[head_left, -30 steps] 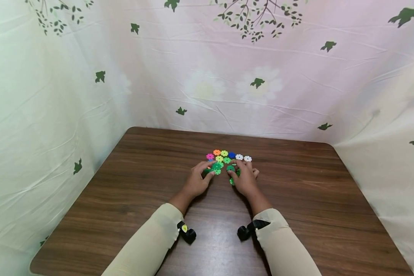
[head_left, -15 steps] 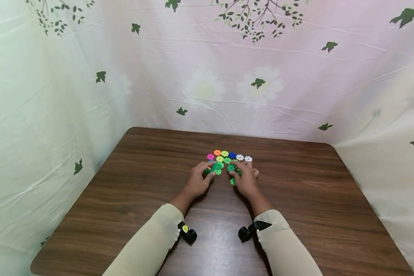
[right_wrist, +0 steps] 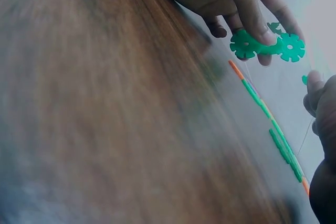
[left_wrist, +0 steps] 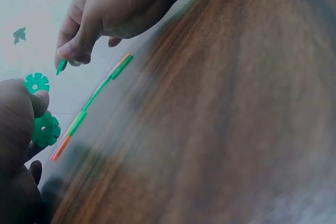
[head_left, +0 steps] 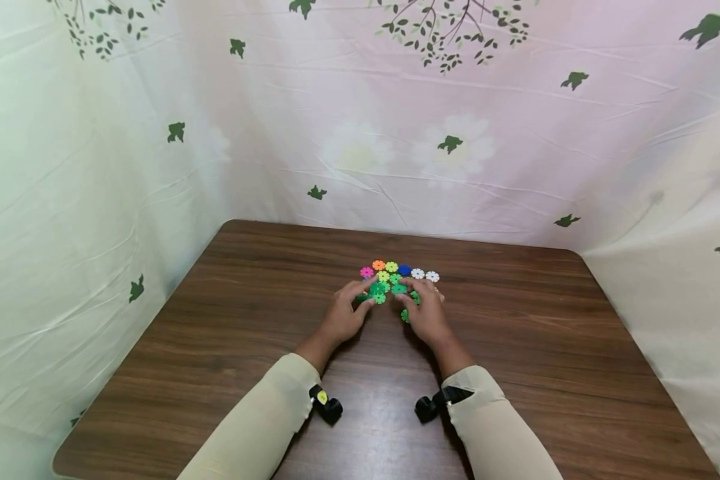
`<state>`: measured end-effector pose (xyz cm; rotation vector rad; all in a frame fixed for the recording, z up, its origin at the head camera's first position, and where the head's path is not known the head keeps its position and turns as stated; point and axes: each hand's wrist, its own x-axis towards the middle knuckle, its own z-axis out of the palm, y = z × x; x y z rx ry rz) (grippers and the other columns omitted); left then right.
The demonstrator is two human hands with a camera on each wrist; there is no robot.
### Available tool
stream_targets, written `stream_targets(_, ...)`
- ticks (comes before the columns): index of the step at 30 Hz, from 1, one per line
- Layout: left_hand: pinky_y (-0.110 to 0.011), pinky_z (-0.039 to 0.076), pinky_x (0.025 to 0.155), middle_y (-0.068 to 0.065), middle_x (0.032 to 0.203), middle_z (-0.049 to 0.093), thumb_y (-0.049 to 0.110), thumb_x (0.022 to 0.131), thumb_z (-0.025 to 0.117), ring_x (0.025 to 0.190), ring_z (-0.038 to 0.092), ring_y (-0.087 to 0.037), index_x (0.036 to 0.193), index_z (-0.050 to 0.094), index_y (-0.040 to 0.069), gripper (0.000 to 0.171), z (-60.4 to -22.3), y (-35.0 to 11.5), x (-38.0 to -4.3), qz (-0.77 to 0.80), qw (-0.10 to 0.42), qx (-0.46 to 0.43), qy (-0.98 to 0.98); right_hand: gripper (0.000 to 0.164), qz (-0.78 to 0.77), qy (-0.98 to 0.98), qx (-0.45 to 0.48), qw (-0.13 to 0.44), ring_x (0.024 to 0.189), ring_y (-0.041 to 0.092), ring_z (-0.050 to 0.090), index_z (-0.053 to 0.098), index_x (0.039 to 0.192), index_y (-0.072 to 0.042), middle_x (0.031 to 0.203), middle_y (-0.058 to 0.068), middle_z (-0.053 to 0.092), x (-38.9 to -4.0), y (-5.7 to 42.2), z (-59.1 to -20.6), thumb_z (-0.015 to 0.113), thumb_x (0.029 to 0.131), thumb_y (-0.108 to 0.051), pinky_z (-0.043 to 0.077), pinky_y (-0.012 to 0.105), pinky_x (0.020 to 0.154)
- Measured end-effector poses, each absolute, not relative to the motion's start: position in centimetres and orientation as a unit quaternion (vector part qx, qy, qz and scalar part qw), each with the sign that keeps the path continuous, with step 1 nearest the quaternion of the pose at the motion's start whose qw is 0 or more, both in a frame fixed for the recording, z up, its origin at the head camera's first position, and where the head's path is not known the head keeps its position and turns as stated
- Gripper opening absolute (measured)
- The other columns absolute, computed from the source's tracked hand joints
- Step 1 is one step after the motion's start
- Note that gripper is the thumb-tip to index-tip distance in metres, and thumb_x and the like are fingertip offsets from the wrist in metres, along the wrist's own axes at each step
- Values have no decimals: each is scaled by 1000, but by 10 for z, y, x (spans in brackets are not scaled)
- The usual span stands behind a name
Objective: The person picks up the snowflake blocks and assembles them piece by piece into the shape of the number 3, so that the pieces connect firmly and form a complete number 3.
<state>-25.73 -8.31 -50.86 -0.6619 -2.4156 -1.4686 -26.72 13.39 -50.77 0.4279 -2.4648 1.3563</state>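
My left hand (head_left: 342, 315) pinches linked green flower-shaped discs (head_left: 377, 289) between thumb and fingers. Two of them, notched round the rim with a centre hole, show clearly in the right wrist view, one disc (right_wrist: 292, 47) at the end of the piece. Opposite, my right hand (head_left: 429, 315) pinches a single green disc (head_left: 399, 289), its face toward the head camera. That disc (left_wrist: 61, 66) appears edge-on in the left wrist view. A narrow gap separates it from the left hand's piece. Both hands are raised close over the other discs.
Loose discs lie just beyond the hands: pink (head_left: 367, 273), orange (head_left: 379, 265), yellow (head_left: 392, 267), blue (head_left: 405, 270) and white (head_left: 433, 276). Another green disc (head_left: 405, 316) sits below my right thumb. A leaf-print cloth (head_left: 360, 160) hangs behind the brown wooden table (head_left: 246, 320).
The right hand's disc has shifted slightly left and up, nearer the left hand's piece. Fingers seen beyond the right hand's far side have drawn in. The left hand stays almost still.
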Motion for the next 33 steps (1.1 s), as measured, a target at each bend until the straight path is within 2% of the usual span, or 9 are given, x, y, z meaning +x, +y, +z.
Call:
stream_targets(4, -56, 54, 113, -22, 138, 70, 3, 104, 72, 128, 69, -37, 154, 63, 9, 51, -508, -82, -257, -505, 118, -228, -824, 32, 475, -854, 154, 145, 109, 39, 61, 72, 131, 4, 108, 21, 66, -268, 134, -509, 76, 100, -4, 24, 51, 100)
stream_targets(9, -56, 54, 114, -21, 140, 70, 5, 105, 71, 130, 69, -37, 154, 63, 9, 51, -507, -83, -257, -503, 113, -226, -826, 30, 483, -849, 158, 144, 107, 40, 60, 72, 127, 4, 105, 21, 63, -267, 132, -508, 77, 99, -3, 24, 47, 98)
stream_targets(18, -56, 56, 111, -21, 136, 73, 5, 103, 73, 128, 71, -37, 152, 64, 4, 50, -509, -84, -260, -489, 130, -239, -829, 31, 487, -845, 166, 147, 103, 41, 58, 70, 128, 6, 102, 19, 60, -268, 131, -508, 76, 99, -3, 24, 46, 96)
stream_targets(26, -55, 56, 112, -20, 135, 74, 5, 101, 76, 129, 71, -36, 149, 67, 6, 50, -510, -84, -262, -490, 126, -228, -832, 29, 486, -843, 175, 151, 100, 37, 58, 70, 126, 5, 100, 17, 60, -269, 131, -507, 77, 99, -3, 25, 47, 97)
stream_targets(33, -54, 56, 112, -18, 136, 74, 6, 101, 75, 129, 71, -34, 149, 68, 8, 48, -508, -84, -261, -482, 121, -229, -837, 28, 488, -840, 185, 150, 95, 40, 55, 71, 124, 5, 96, 16, 58, -269, 131, -508, 77, 98, -3, 25, 47, 98)
